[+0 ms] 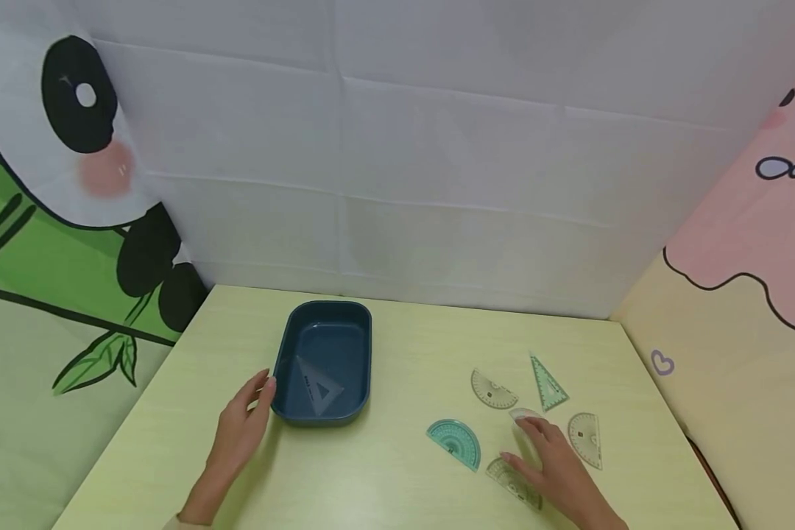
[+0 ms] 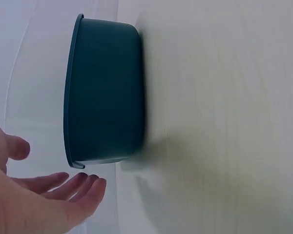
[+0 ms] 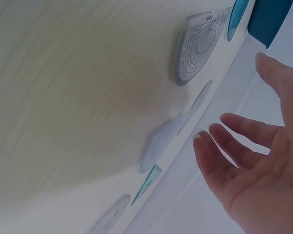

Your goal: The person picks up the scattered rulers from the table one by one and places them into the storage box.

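A dark blue tray [image 1: 366,368] stands at the left of the table, with a clear set square [image 1: 319,390] lying inside. My left hand [image 1: 238,430] is beside the tray's left rim, fingers loosely bent and holding nothing; I cannot tell whether they touch it. Above the protractors hovers my right hand [image 1: 559,467], thumb and fingers apart with nothing between them. Its fingers partly cover one clear protractor [image 1: 523,414], and another clear protractor [image 1: 513,482] lies below the thumb. A green protractor [image 1: 457,443] is to the left of this hand.
Farther back are a clear protractor [image 1: 493,391] and a green set square [image 1: 548,386]. Another clear protractor [image 1: 586,439] lies to the right of my right hand. White cloth [image 1: 437,184] hangs behind the pale table [image 1: 384,471], and printed cloths flank it.
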Demonstrator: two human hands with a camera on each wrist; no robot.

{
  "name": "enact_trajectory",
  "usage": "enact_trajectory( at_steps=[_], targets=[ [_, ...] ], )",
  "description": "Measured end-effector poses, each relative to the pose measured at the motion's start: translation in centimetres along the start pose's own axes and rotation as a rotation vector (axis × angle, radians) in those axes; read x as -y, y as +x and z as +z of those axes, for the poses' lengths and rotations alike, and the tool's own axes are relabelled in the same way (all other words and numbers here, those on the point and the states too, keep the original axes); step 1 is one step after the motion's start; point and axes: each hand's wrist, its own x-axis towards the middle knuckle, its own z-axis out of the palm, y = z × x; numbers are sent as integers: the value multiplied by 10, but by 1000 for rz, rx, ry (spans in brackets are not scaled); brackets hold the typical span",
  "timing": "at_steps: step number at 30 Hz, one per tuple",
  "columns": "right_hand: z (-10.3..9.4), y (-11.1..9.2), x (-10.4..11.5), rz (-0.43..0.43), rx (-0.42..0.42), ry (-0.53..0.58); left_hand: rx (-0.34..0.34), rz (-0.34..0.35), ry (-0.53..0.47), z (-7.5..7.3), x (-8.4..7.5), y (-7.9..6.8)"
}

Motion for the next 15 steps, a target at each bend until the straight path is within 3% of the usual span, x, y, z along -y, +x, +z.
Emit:
enact_trajectory(
  at_steps=[5,10,15],
  targets=[
    [0,-2,1,19,55,27,-87,-3,3,5,2,8],
    [-4,-3,4,115,174,66,-121,-53,-18,7,2,16],
    [-5,-4,6,117,204,76,-158,-89,-51,8,1,22]
  ],
)
